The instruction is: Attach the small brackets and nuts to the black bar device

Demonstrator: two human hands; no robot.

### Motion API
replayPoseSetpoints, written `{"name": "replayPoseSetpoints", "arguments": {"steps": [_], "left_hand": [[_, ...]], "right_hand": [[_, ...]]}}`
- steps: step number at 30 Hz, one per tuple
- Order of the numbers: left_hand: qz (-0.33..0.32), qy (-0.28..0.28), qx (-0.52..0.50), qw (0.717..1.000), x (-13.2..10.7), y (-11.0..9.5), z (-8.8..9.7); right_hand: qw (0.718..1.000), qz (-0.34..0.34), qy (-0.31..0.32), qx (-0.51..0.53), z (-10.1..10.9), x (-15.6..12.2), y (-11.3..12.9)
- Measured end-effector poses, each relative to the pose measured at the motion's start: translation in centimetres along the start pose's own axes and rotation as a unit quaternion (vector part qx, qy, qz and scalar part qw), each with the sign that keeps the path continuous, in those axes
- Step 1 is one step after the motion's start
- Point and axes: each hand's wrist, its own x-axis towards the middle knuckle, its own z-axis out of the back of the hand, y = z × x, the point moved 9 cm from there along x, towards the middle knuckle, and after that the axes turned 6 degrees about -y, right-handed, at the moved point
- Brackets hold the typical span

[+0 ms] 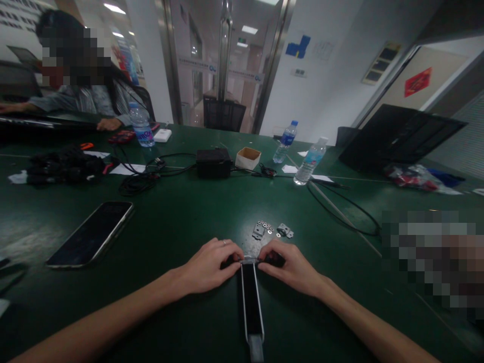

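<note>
A long black bar with pale metal edges (252, 302) lies on the green table, running from the near edge toward its far end between my hands. My left hand (212, 264) is curled with its fingers pinched at the bar's far end. From the other side my right hand (289, 266) pinches the same end, with something small and dark under its fingers. Just beyond the hands lie small metal brackets (284, 230) and several tiny washers (265, 225).
A dark phone (92, 233) lies at left. Farther back are a black box (214, 163), a small cardboard box (247, 158), cables (138, 181), water bottles (310, 161) and an open laptop (397, 136). Another person sits at the far left.
</note>
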Motion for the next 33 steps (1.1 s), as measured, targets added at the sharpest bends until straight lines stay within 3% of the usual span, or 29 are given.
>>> {"name": "replayPoseSetpoints", "arguments": {"steps": [9,16,25,33], "left_hand": [[-0.005,-0.004,0.001,1.000,0.1,-0.1,0.0],[-0.002,-0.003,0.000,1.000,0.0,-0.1,0.1],[0.001,0.003,-0.014,1.000,0.0,-0.1,0.1],[0.012,0.003,-0.022,1.000,-0.1,0.3,0.0]], "right_hand": [[1.000,0.024,-0.012,-0.004,-0.3,0.1,0.6],[0.996,0.047,0.013,-0.074,0.4,0.1,0.5],[0.966,0.004,-0.034,-0.255,4.5,0.6,-2.7],[0.952,-0.007,-0.049,-0.304,4.4,0.8,-4.6]]}}
